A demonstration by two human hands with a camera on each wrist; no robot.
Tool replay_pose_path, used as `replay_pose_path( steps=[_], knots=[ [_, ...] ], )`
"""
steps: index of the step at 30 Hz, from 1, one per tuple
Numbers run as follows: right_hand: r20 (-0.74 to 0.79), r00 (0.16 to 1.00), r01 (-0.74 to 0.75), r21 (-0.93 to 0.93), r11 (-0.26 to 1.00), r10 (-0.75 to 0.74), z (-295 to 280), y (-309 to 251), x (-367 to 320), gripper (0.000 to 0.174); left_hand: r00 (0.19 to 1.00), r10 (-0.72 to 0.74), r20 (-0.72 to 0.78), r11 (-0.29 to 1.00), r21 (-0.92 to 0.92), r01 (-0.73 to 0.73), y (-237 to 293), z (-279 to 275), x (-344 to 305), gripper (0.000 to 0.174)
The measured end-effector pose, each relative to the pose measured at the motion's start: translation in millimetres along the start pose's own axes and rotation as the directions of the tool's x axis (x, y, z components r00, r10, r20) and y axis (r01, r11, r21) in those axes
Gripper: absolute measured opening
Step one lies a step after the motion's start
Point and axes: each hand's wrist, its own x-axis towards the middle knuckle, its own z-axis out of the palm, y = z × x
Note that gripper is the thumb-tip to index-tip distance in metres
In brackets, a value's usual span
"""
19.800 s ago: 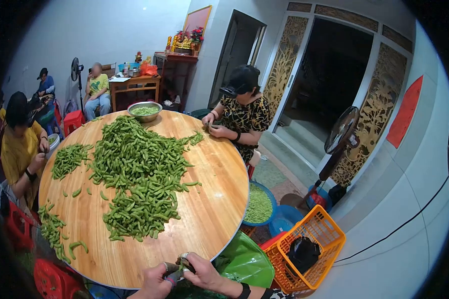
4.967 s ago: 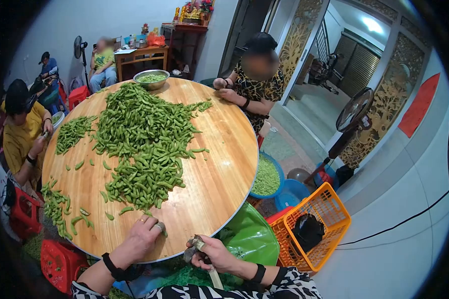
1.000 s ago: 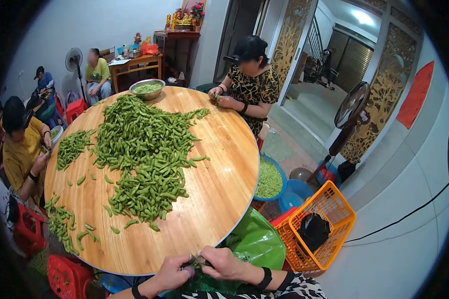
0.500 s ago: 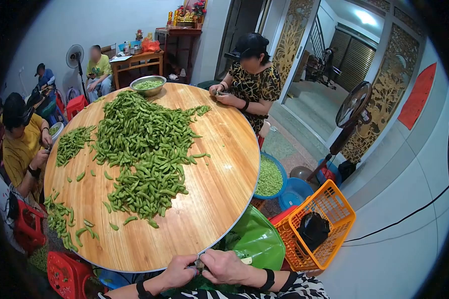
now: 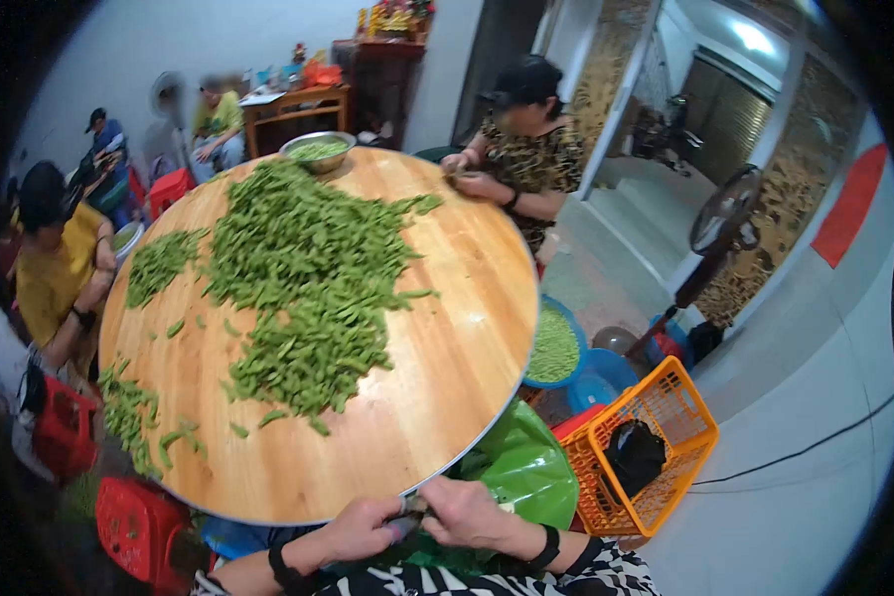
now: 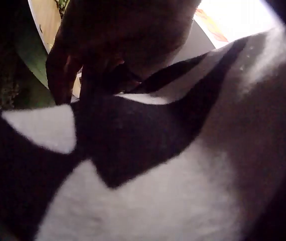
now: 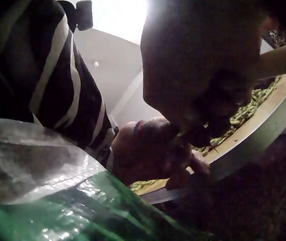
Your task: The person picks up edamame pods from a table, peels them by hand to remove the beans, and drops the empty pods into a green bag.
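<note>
Green pods (image 5: 308, 238) lie heaped on the round wooden table (image 5: 457, 348), with smaller piles to the left. At the near edge, the left hand (image 5: 363, 528) and right hand (image 5: 467, 512) meet, fingers curled. Between their fingertips is a small object, mostly hidden. In the right wrist view, a pale flat strip (image 7: 278, 63) sticks out of the right hand (image 7: 203, 65), and the left hand (image 7: 150, 145) touches its fingertips. Dark and blurred, the left wrist view shows the left hand (image 6: 123, 40) behind patterned cloth (image 6: 148, 201).
A metal bowl (image 5: 318, 149) stands at the far edge. People sit at the left and far right of the table. Right of it are a green bag (image 5: 531, 467), an orange crate (image 5: 606, 487), blue basins (image 5: 606, 377) and a fan (image 5: 725, 209). A red stool (image 5: 134, 531) stands lower left.
Five seconds ago the left hand rested on the table, apart from the right; now they are together. Since half a second ago the head view has shifted, and both hands stay joined.
</note>
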Motion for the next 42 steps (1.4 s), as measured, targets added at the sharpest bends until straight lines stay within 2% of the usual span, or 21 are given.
replay_pose_path(
  steps=[2, 5, 6, 10, 12, 13, 15, 16, 17, 18, 19, 24, 26, 28, 30, 31, 35, 38, 39, 40, 42],
  knots=[
    [0.009, 1.0, -0.023, 0.046, 0.999, 0.022, 1, 0, -1, 0.028, 0.995, 0.077, -0.06, 0.992, -0.097, -0.082, 13, 2, -5, 0.018],
    [0.066, 0.998, -0.027, 0.108, 0.994, 0.02, -1, -3, 2, 0.027, 0.993, 0.04, -0.113, 0.999, -0.006, -0.041, 13, -4, -12, 0.02],
    [0.091, 0.995, -0.046, 0.14, 0.989, 0.034, -2, -5, 4, 0.026, 0.979, 0.13, -0.157, 0.991, 0.051, -0.123, 5, -4, -13, 0.018],
    [0.195, 0.979, -0.122, 0.297, 0.947, 0.065, -5, -4, 10, 0.023, 0.983, 0.014, -0.184, 0.998, 0.066, -0.002, 11, -46, -42, 0.025],
    [0.311, 0.925, -0.363, 0.559, 0.746, 0.217, -2, 1, 6, 0.018, 0.913, 0.126, -0.388, 0.917, 0.396, 0.042, 1, -83, -63, 0.027],
    [0.313, 0.926, -0.359, 0.564, 0.743, 0.209, -6, -4, 10, 0.018, 0.871, 0.137, -0.473, 0.804, 0.567, 0.182, -6, -102, -71, 0.027],
    [0.41, 0.842, -0.53, 0.752, 0.392, 0.351, -20, -18, 19, 0.016, 0.778, 0.249, -0.577, 0.537, 0.751, 0.384, -17, -131, -76, 0.022],
    [0.412, 0.843, -0.528, 0.753, 0.392, 0.345, -16, -14, 18, 0.016, 0.733, 0.332, -0.594, 0.424, 0.788, 0.446, -20, -140, -75, 0.017],
    [0.394, 0.856, -0.49, 0.827, 0.278, 0.335, -8, -8, 15, 0.019, 0.731, 0.332, -0.595, 0.421, 0.787, 0.45, -24, -149, -70, 0.017],
    [0.376, 0.866, -0.443, 0.883, 0.157, 0.329, -3, -4, 14, 0.021, 0.762, 0.303, -0.572, 0.526, 0.768, 0.367, -29, -155, -63, 0.017],
    [0.353, 0.867, -0.422, 0.895, 0.143, 0.352, 0, -6, 14, 0.025, 0.792, 0.277, -0.543, 0.624, 0.729, 0.282, -34, -157, -58, 0.017],
    [0.359, 0.842, -0.423, 0.902, 0.081, 0.403, 6, -4, 9, 0.029, 0.827, 0.301, -0.475, 0.638, 0.745, 0.195, -48, -139, -21, 0.015],
    [0.373, 0.823, -0.431, 0.901, 0.043, 0.428, 7, -3, 8, 0.029, 0.784, 0.435, -0.443, 0.485, 0.849, 0.211, -35, -133, -15, 0.013],
    [0.382, 0.775, -0.435, 0.9, -0.013, 0.503, 11, -5, 8, 0.032, 0.79, 0.482, -0.38, 0.44, 0.884, 0.157, -23, -127, -7, 0.012],
    [0.4, 0.789, -0.434, 0.9, -0.038, 0.465, 16, -4, 6, 0.03, 0.856, 0.423, -0.296, 0.6, 0.799, -0.02, -25, -118, -1, 0.012],
    [0.406, 0.81, -0.423, 0.904, -0.058, 0.423, 17, -3, 7, 0.03, 0.861, 0.421, -0.287, 0.552, 0.834, 0.008, -32, -117, 5, 0.011],
    [0.423, 0.8, -0.435, 0.897, -0.075, 0.425, 13, -5, 7, 0.03, 0.86, 0.437, -0.264, 0.575, 0.817, -0.041, -35, -112, 14, 0.022],
    [0.397, 0.794, -0.467, 0.883, 0.045, 0.46, 15, -7, 11, 0.041, 0.862, 0.448, -0.238, 0.556, 0.829, -0.059, -29, -101, 19, 0.022],
    [0.418, 0.799, -0.481, 0.876, 0.043, 0.432, 16, -5, 11, 0.041, 0.873, 0.446, -0.2, 0.581, 0.806, -0.112, -26, -100, 18, 0.022],
    [0.438, 0.801, -0.495, 0.868, 0.039, 0.409, 17, -2, 10, 0.041, 0.909, 0.365, -0.203, 0.591, 0.804, -0.058, -31, -98, 19, 0.025],
    [0.397, 0.843, -0.465, 0.877, 0.121, 0.363, 20, -2, 12, 0.039, 0.907, 0.358, -0.22, 0.635, 0.77, -0.064, -22, -97, 18, 0.027]
  ],
)
